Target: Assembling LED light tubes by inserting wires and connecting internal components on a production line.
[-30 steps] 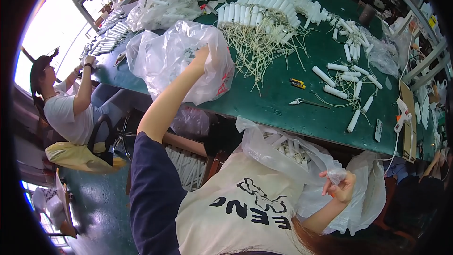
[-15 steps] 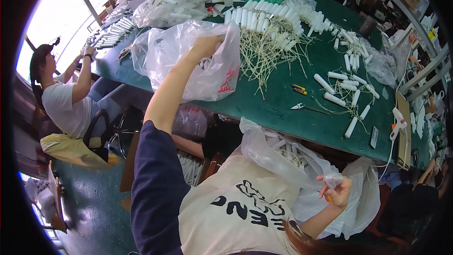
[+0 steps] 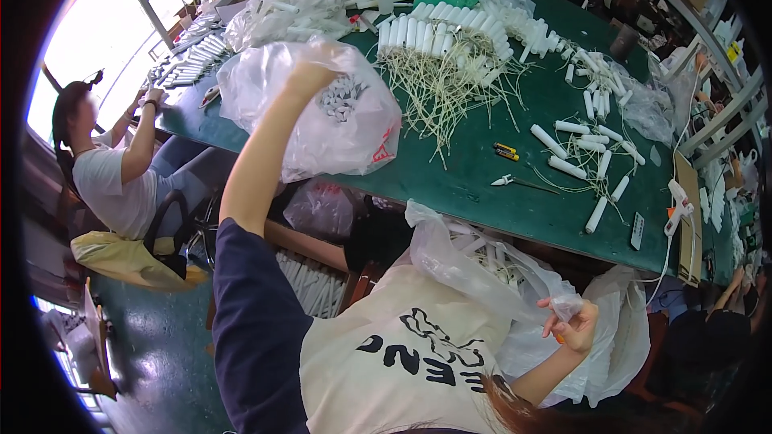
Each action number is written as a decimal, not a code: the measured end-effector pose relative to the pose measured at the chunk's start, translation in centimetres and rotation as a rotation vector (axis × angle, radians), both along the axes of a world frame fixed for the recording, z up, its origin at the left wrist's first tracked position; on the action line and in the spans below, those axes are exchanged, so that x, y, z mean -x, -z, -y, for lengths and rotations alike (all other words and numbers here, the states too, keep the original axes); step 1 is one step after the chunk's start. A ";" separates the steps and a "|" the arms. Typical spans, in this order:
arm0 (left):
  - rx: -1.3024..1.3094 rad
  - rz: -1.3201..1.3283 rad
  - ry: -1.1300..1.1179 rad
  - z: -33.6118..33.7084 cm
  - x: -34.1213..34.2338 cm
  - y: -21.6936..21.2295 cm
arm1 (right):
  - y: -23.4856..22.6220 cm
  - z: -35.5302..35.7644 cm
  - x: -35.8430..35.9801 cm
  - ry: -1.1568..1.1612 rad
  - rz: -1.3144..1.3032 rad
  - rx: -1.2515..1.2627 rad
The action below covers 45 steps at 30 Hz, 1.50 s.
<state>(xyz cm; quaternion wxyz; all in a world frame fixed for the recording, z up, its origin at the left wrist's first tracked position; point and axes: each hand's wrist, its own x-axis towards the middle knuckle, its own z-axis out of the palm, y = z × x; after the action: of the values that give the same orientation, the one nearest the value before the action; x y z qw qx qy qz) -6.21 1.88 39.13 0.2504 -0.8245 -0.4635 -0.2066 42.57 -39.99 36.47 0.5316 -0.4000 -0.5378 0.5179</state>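
My left hand (image 3: pixel 316 67) reaches forward to the upper rim of a clear plastic bag (image 3: pixel 273 124) with red print, its fingers closed on the film. Inside that bag lies a heap of small grey-white pieces (image 3: pixel 342 99). Low on the right, my right hand (image 3: pixel 576 328) pinches a fold of another clear plastic bag (image 3: pixel 450 251) at my lap. White tubes with thin wires (image 3: pixel 492 261) show through the opening of this lap bag. The left fingertips are partly hidden by the plastic.
White tubes (image 3: pixel 438 36) with trailing pale wires (image 3: pixel 450 96) are stacked on the green table (image 3: pixel 450 201). Loose tubes (image 3: pixel 567 167), two batteries (image 3: pixel 505 151), a remote (image 3: pixel 637 231) and a glue gun (image 3: pixel 679 207) lie rightward. Another person (image 3: pixel 121 169) sits at the left.
My left hand has moved left along the bag's top, and the bag has opened out so the small grey-white pieces now show. My right hand has stayed in place.
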 end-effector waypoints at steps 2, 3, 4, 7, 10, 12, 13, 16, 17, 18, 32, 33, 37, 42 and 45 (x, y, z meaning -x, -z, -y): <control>0.137 -0.030 -0.024 1.1 0.1 -3.8 | 0.1 0.0 0.1 0.027 -0.011 0.016; 0.272 -0.059 -0.052 2.3 -0.4 -6.2 | 0.2 0.0 0.1 0.032 -0.016 0.016; 0.270 -0.062 -0.064 3.6 -0.2 -7.4 | 0.2 -0.2 -0.1 0.021 -0.017 0.014; 0.226 -0.003 -0.097 5.3 -0.5 -9.6 | 0.1 0.0 0.1 0.027 -0.017 0.003; 0.232 0.167 -0.035 6.2 -0.5 -11.3 | -0.1 -0.4 0.0 0.022 0.000 0.000; 0.427 0.566 -0.201 8.9 -3.3 -14.4 | 0.1 -0.3 -0.1 0.024 -0.001 -0.001; 0.425 0.567 -0.206 9.9 -3.0 -15.1 | 0.2 -0.2 -0.1 0.024 -0.005 -0.006; 0.586 0.499 -0.272 13.3 -4.5 -17.9 | 0.3 0.1 -0.1 0.043 -0.007 -0.011; 0.542 0.507 -0.227 14.3 -4.3 -18.0 | 0.4 0.3 -0.1 0.037 -0.009 -0.017; 0.499 0.518 -0.185 15.2 -3.9 -18.0 | 0.4 0.3 -0.1 0.037 -0.009 -0.017; -0.382 0.831 0.305 21.2 -7.7 -19.1 | 0.6 0.3 -0.4 0.042 0.032 -0.001; -0.380 0.831 0.309 21.4 -8.1 -19.1 | 0.6 0.3 -0.4 0.046 0.031 -0.001; -0.401 1.240 0.955 23.9 -7.9 -18.4 | 0.4 0.1 -0.3 0.023 0.004 -0.001; -0.963 0.875 1.340 26.8 -11.3 -18.8 | 0.3 0.0 -0.5 -0.035 -0.028 0.033; 0.255 1.400 1.225 28.2 -12.0 -14.3 | 0.4 -0.3 -0.1 -0.012 0.009 -0.023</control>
<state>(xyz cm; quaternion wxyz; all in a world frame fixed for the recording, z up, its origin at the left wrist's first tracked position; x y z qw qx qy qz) 5.78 -26.29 53.46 -0.3301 -0.6343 -0.0133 -0.6990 42.67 -39.66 36.09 0.5306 -0.3930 -0.5483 0.5132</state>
